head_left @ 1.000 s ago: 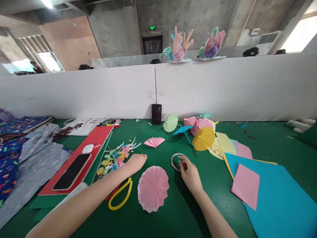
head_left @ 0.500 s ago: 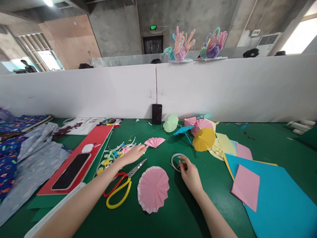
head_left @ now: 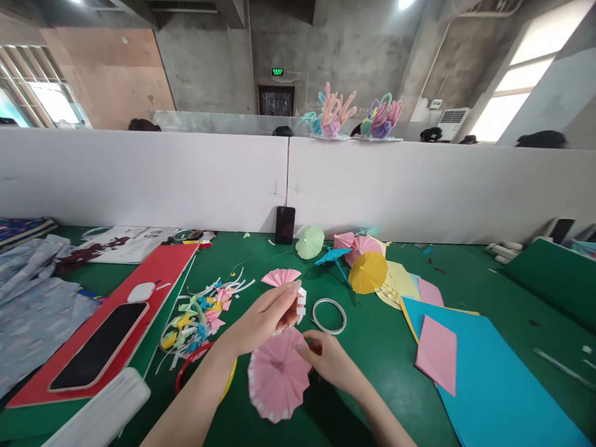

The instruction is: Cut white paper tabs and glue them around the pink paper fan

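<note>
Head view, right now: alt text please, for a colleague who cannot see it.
Both hands hold a pleated pink paper umbrella above a green table: the left hand at its upper edge, the right hand beside it. A tape ring, paper scraps and finished paper umbrellas lie beyond.

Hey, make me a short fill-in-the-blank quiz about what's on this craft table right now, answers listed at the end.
1. Both hands, the left hand and the right hand, hold a pleated paper circle coloured ____.
2. The tape ring lies on the ____ table, touched by neither hand.
3. The black phone lies on a ____ sheet.
4. Beside the pink square lies a large ____ sheet.

Missing words: pink; green; red; blue
</note>
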Demonstrator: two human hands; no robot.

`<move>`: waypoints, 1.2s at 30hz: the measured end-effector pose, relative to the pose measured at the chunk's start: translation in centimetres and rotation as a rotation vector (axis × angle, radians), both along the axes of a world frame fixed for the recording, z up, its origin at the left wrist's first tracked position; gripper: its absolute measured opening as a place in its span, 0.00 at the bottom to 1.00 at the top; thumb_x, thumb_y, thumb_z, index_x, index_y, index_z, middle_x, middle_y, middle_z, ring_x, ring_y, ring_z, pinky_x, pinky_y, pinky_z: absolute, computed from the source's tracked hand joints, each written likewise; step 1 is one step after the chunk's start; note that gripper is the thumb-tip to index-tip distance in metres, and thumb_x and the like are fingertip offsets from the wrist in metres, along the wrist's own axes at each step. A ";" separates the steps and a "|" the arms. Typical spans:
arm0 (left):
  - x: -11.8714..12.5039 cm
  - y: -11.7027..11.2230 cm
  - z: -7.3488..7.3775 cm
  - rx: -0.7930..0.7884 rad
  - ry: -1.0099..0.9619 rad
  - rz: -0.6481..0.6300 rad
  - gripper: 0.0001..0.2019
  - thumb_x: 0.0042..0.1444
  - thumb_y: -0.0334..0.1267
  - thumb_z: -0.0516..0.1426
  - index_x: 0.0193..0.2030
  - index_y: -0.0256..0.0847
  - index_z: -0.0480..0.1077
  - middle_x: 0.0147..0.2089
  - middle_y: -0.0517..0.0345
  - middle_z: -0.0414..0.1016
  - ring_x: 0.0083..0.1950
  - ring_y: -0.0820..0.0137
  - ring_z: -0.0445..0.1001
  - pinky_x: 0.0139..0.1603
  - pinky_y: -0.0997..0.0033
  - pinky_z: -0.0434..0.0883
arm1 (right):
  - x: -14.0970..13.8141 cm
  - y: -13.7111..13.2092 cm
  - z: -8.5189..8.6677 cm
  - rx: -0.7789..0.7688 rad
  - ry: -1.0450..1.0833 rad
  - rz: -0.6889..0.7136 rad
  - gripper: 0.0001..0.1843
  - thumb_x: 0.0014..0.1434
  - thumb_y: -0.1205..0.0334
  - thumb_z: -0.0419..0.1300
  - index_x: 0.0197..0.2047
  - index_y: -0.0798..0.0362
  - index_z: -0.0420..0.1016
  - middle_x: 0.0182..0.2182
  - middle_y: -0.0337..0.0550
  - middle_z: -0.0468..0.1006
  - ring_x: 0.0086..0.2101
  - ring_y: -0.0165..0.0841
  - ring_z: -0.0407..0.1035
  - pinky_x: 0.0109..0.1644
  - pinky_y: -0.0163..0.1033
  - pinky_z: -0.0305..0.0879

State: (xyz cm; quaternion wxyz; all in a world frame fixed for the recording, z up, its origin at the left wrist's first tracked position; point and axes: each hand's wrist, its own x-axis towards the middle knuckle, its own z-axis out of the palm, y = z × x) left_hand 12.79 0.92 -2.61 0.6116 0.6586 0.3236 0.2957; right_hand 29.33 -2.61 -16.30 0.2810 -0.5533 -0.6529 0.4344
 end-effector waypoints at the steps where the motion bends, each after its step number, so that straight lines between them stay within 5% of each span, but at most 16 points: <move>1: 0.0 -0.3 0.2 -0.006 -0.015 -0.002 0.19 0.63 0.54 0.45 0.30 0.41 0.59 0.25 0.65 0.58 0.24 0.77 0.52 0.24 0.75 0.54 | -0.4 0.1 0.0 -0.006 -0.012 0.017 0.13 0.65 0.57 0.56 0.39 0.59 0.73 0.28 0.36 0.75 0.23 0.26 0.70 0.26 0.33 0.69; 4: -0.4 -1.0 1.0 -0.010 -0.047 0.006 0.19 0.63 0.54 0.45 0.30 0.41 0.59 0.24 0.65 0.56 0.24 0.76 0.52 0.24 0.75 0.54 | -1.2 0.6 1.4 0.030 -0.032 0.023 0.10 0.64 0.59 0.57 0.38 0.59 0.73 0.30 0.37 0.75 0.26 0.27 0.71 0.29 0.34 0.70; 8: -2.0 -1.7 2.1 0.067 -0.046 0.066 0.20 0.64 0.51 0.45 0.27 0.40 0.59 0.23 0.65 0.56 0.24 0.77 0.53 0.24 0.75 0.54 | -1.4 1.0 6.3 0.165 -0.009 -0.016 0.13 0.65 0.60 0.53 0.33 0.57 0.72 0.20 0.33 0.68 0.21 0.26 0.63 0.25 0.32 0.60; 12: -3.8 -1.6 2.5 0.083 -0.092 0.151 0.21 0.64 0.51 0.46 0.24 0.40 0.57 0.20 0.66 0.55 0.22 0.77 0.53 0.23 0.75 0.53 | -2.0 1.0 11.5 0.277 0.031 -0.045 0.14 0.65 0.56 0.50 0.37 0.54 0.71 0.28 0.39 0.73 0.28 0.30 0.64 0.31 0.35 0.60; 15: -4.8 -0.9 2.5 0.129 -0.054 0.220 0.21 0.64 0.50 0.46 0.24 0.40 0.58 0.21 0.66 0.54 0.22 0.77 0.52 0.23 0.75 0.53 | -2.7 0.8 13.6 0.312 0.036 -0.070 0.13 0.65 0.55 0.50 0.48 0.52 0.68 0.27 0.38 0.72 0.28 0.31 0.64 0.32 0.35 0.61; 20: -5.6 -0.4 2.4 0.249 0.041 0.319 0.21 0.64 0.51 0.46 0.24 0.41 0.57 0.21 0.66 0.55 0.22 0.76 0.54 0.24 0.74 0.55 | -3.2 0.5 14.5 0.423 0.038 -0.006 0.12 0.66 0.56 0.49 0.43 0.52 0.71 0.27 0.39 0.74 0.30 0.32 0.68 0.31 0.35 0.66; 36: -3.9 0.3 1.0 0.172 0.089 0.206 0.20 0.65 0.51 0.44 0.28 0.41 0.60 0.21 0.66 0.57 0.23 0.77 0.56 0.24 0.76 0.57 | -3.1 0.5 13.9 0.369 0.125 0.036 0.17 0.67 0.52 0.48 0.32 0.51 0.71 0.26 0.38 0.74 0.27 0.29 0.69 0.30 0.32 0.65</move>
